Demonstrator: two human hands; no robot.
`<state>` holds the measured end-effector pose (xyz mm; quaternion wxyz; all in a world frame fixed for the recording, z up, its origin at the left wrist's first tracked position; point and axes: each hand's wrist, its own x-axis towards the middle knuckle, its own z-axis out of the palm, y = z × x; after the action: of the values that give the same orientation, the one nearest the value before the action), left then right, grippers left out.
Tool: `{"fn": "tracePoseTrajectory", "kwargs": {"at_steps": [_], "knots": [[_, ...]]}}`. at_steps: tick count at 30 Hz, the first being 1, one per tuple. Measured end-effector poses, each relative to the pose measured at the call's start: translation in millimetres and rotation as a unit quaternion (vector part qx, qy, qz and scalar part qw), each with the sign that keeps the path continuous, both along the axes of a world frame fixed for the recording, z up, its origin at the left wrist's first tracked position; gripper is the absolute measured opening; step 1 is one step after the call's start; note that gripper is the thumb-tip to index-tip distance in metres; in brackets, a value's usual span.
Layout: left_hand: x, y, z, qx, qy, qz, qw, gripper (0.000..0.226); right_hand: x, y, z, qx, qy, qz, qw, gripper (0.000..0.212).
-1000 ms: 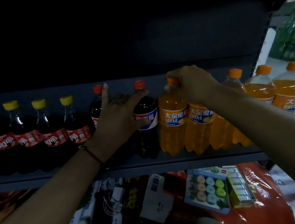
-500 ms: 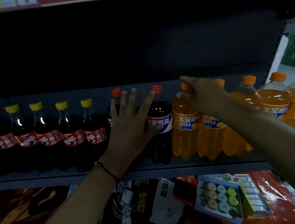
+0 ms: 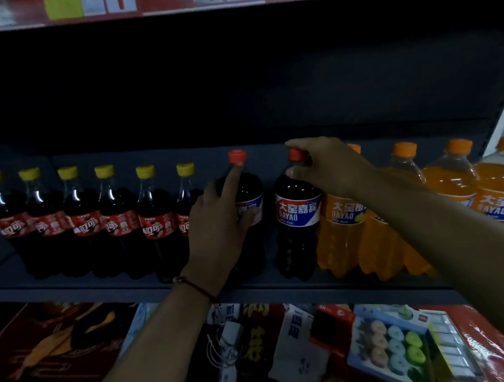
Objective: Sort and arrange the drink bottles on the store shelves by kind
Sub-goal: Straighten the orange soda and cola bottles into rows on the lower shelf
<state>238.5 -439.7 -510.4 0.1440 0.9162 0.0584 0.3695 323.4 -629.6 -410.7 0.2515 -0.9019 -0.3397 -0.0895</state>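
Bottles stand upright on the shelf point(image 3: 131, 288), caps up: six yellow-capped colas point(image 3: 116, 221) at left, two red-capped dark bottles mid-row, orange sodas point(image 3: 344, 228) at right. The right hand point(image 3: 331, 165) pinches the neck of the right dark bottle point(image 3: 298, 217) just under its cap, reaching over the sodas. The left hand point(image 3: 219, 215) wraps the left dark bottle point(image 3: 249, 191), index finger straight up along its neck, thumb on the label. A narrow gap separates the two dark bottles. Dark open room lies behind and above the row.
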Motion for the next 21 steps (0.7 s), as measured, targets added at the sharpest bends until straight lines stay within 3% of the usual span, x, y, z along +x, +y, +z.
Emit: {"fn": "tracePoseTrajectory", "kwargs": {"at_steps": [13,21], "knots": [[1.4,-24.4,-5.6,-0.068,-0.049,-0.039,0.996,0.079,-12.2,-3.0,-20.1,0.020,-0.031,-0.036,0.999,0.064],[-18.2,-20.4,-1.9,-0.002,0.018,-0.027,0.999,0.077,-20.9,1.8,-33.0,0.043,-0.057,-0.044,0.996,0.062]]}}
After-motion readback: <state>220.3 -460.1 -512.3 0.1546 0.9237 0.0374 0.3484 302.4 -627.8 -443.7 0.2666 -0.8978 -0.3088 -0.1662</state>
